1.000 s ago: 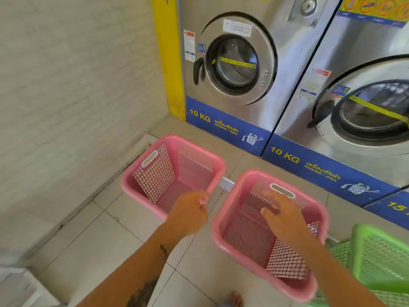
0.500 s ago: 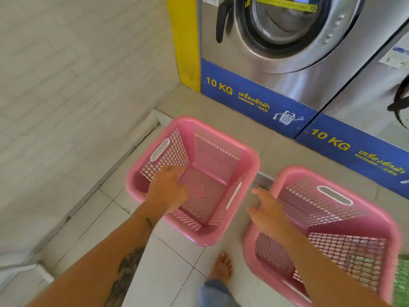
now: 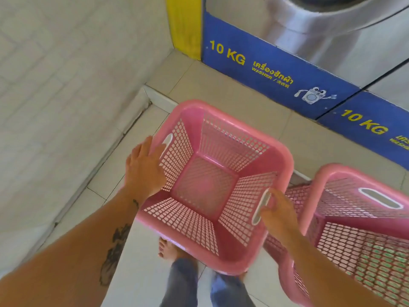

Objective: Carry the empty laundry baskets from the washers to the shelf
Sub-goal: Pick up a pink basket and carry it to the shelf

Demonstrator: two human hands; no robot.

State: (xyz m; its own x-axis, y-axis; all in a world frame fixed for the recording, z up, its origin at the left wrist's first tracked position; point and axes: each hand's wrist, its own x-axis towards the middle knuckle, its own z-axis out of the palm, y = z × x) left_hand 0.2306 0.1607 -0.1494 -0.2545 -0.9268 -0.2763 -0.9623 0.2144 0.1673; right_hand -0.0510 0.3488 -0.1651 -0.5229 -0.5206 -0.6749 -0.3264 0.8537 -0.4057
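Bare forearms, no sleeves — dark tattoo [image 3: 115,251] along left forearm; blue jeans [image 3: 183,282]; bare feet [image 3: 167,249].

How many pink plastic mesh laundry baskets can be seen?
2. One pink plastic mesh laundry basket is between both hands, before the washer; the second pink basket stands right, cut off. Others may be outside view.

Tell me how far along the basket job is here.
Nothing delivered yet: no shelf in view. In hand: the left hand and right hand are at opposite handle sides of the pink basket by the washer. Left: carrying it, then the second pink basket.
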